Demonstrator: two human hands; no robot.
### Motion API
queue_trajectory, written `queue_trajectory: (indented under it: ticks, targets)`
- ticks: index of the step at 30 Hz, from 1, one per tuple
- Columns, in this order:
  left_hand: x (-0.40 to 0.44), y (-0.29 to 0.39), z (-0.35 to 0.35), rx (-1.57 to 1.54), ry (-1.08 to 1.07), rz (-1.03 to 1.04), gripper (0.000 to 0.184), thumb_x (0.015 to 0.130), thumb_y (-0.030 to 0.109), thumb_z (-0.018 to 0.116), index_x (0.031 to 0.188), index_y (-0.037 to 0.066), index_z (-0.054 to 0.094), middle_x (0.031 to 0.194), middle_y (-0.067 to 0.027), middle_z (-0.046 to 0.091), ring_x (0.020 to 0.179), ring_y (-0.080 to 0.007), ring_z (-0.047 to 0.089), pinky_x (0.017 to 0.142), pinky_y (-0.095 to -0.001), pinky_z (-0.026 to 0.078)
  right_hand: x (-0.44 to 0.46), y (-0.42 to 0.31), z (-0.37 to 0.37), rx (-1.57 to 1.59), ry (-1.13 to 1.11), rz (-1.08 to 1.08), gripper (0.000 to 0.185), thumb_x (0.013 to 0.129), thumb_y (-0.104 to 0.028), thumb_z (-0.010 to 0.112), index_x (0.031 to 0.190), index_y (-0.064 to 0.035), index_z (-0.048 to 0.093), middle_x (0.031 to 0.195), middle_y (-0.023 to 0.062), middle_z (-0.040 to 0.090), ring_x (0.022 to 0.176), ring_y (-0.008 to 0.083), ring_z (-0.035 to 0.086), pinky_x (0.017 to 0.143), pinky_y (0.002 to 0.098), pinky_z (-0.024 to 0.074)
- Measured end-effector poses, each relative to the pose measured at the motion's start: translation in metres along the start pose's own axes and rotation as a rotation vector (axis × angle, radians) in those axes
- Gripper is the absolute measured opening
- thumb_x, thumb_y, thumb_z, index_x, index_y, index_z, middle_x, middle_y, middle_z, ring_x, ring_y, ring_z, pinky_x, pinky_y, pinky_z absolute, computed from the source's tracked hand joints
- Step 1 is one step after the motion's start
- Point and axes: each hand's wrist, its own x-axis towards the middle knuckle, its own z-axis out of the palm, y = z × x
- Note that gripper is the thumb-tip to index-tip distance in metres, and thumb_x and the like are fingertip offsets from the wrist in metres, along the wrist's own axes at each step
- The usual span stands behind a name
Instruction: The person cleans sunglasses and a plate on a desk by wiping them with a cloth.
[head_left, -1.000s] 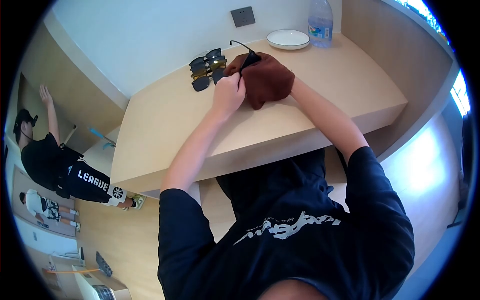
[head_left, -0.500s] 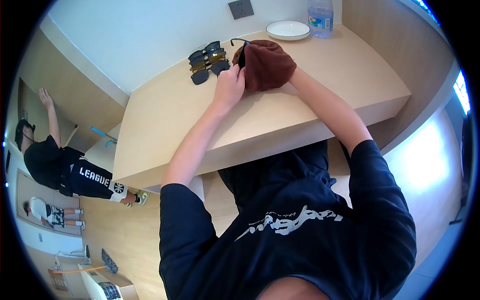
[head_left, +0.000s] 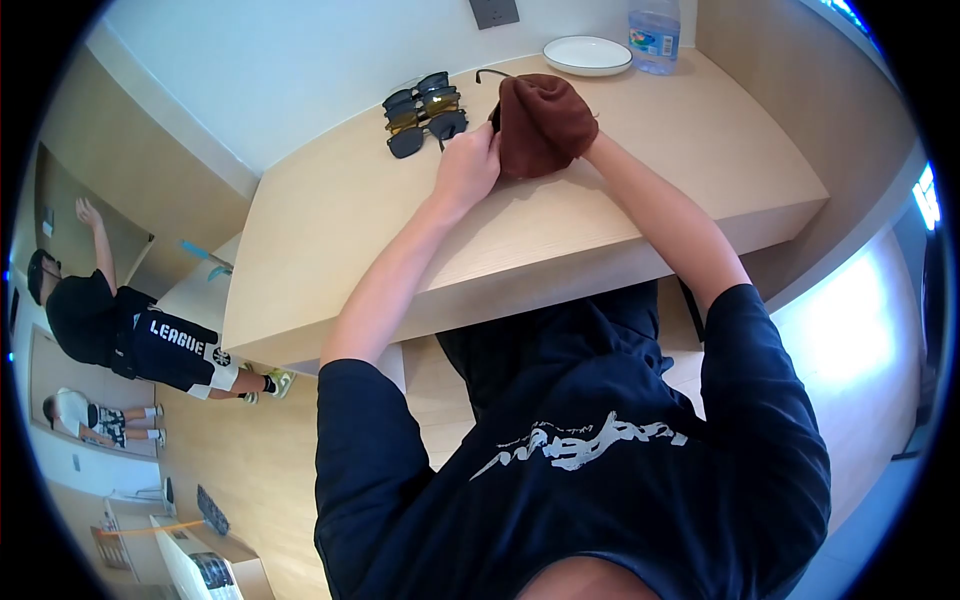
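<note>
My left hand (head_left: pixel 470 163) is closed on a pair of dark glasses (head_left: pixel 495 117) above the table, its thumb and fingers at their edge. One thin temple of the glasses sticks out past the far side of a brown cloth (head_left: pixel 548 128). That cloth is bunched over the rest of them and hides the lenses. My right hand (head_left: pixel 594 146) is inside the cloth, gripping it against the glasses; only the wrist shows and the fingers are covered. Just left of my hands, several pairs of sunglasses (head_left: pixel 426 118) lie in a row, some dark and one yellow-tinted.
A white plate (head_left: pixel 587 57) and a clear water bottle (head_left: pixel 655 40) stand at the back of the wooden table (head_left: pixel 350 240). A wall with a socket (head_left: pixel 494 12) rises behind. Two people are at the left, one with a raised arm (head_left: pixel 97 235). A mop (head_left: pixel 212 510) is lower left.
The brown cloth has shifted and turned over the glasses, showing new folds. Both hands stay together on them. The person at the left has lowered the raised hand a little.
</note>
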Motion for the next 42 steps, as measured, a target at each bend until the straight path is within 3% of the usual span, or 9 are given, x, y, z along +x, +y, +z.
queue_trajectory:
  ticks: [4,6,12,13,15,19,28,34,42]
  targets:
    - [0.0,-0.008,0.004,0.059,0.04,0.021,0.025,0.093,0.018,0.054,0.082,-0.003,0.061,0.073,-0.027,0.062,0.071,-0.0447,0.062,0.065,-0.0521,0.048,-0.003,-0.014,-0.003,-0.029,-0.036,0.023,0.028,0.097,-0.022,0.055,0.108,0.0012,0.065,0.097,0.0053,0.069,0.09,0.0118,0.063,0.08,0.0274,0.0526]
    - [-0.001,-0.012,0.004,0.072,0.039,0.027,0.024,0.093,0.017,0.054,0.081,-0.003,0.061,0.072,-0.0262,0.062,0.07,-0.0441,0.062,0.064,-0.052,0.048,-0.007,-0.027,-0.003,0.293,-0.332,0.11,0.023,0.096,-0.016,0.056,0.108,0.0018,0.066,0.099,0.0066,0.07,0.093,0.0139,0.064,0.083,0.0279,0.053]
    - [0.0,-0.013,0.008,0.148,0.051,0.093,0.02,0.091,0.015,0.056,0.08,-0.002,0.06,0.069,-0.0236,0.062,0.066,-0.0416,0.063,0.061,-0.0505,0.049,0.009,-0.001,-0.018,0.251,-0.398,0.074,0.02,0.091,-0.01,0.061,0.107,0.0,0.066,0.097,0.0059,0.07,0.09,0.013,0.064,0.082,0.0279,0.0534]
    - [0.0,-0.013,0.009,0.151,0.07,0.131,0.019,0.09,0.014,0.057,0.081,-0.002,0.06,0.068,-0.0232,0.062,0.065,-0.0411,0.063,0.06,-0.0502,0.049,0.009,-0.001,-0.017,0.251,-0.4,0.073,0.02,0.091,-0.01,0.061,0.107,0.0,0.066,0.097,0.0059,0.07,0.09,0.013,0.064,0.082,0.0279,0.0534]
    - [0.0,-0.017,0.011,0.165,0.108,0.153,0.017,0.089,0.013,0.057,0.08,-0.001,0.059,0.067,-0.0228,0.062,0.064,-0.0406,0.063,0.059,-0.0498,0.049,0.01,0.004,-0.014,-0.339,-0.219,-0.077,0.018,0.095,-0.013,0.057,0.105,-0.0009,0.066,0.099,0.0069,0.069,0.09,0.0112,0.062,0.081,0.0272,0.0527]
    - [0.004,-0.018,0.012,0.206,0.146,0.156,0.016,0.089,0.012,0.058,0.079,0.0,0.058,0.065,-0.0217,0.062,0.062,-0.0394,0.063,0.056,-0.0488,0.049,0.002,-0.003,-0.004,0.006,-0.016,-0.052,0.021,0.097,-0.016,0.055,0.105,0.0001,0.066,0.094,0.0048,0.068,0.088,0.0093,0.061,0.079,0.0259,0.0518]
    - [0.003,-0.026,0.013,0.2,0.155,0.168,0.016,0.089,0.013,0.058,0.08,0.0,0.058,0.066,-0.0223,0.062,0.061,-0.0393,0.063,0.055,-0.0483,0.049,0.004,-0.01,-0.005,0.091,-0.26,-0.011,0.019,0.092,-0.018,0.06,0.1,-0.0017,0.068,0.092,0.0025,0.07,0.083,0.0083,0.061,0.076,0.0247,0.0515]
    - [0.004,-0.024,0.017,0.154,0.159,0.172,0.014,0.09,0.012,0.057,0.083,0.0,0.06,0.069,-0.0235,0.063,0.064,-0.0406,0.063,0.058,-0.0502,0.049,0.003,-0.004,-0.005,-0.541,-0.08,-0.126,0.021,0.09,-0.022,0.064,0.094,-0.002,0.067,0.085,0.0008,0.069,0.077,0.0079,0.06,0.072,0.0257,0.0503]
    - [0.003,-0.023,0.014,0.168,0.153,0.163,0.017,0.09,0.012,0.057,0.077,0.0,0.057,0.066,-0.0226,0.061,0.063,-0.041,0.062,0.056,-0.0493,0.048,-0.002,-0.009,-0.005,0.115,-0.172,-0.045,0.026,0.097,-0.022,0.055,0.105,0.0016,0.064,0.097,0.0026,0.068,0.088,0.0079,0.059,0.079,0.0258,0.0511]
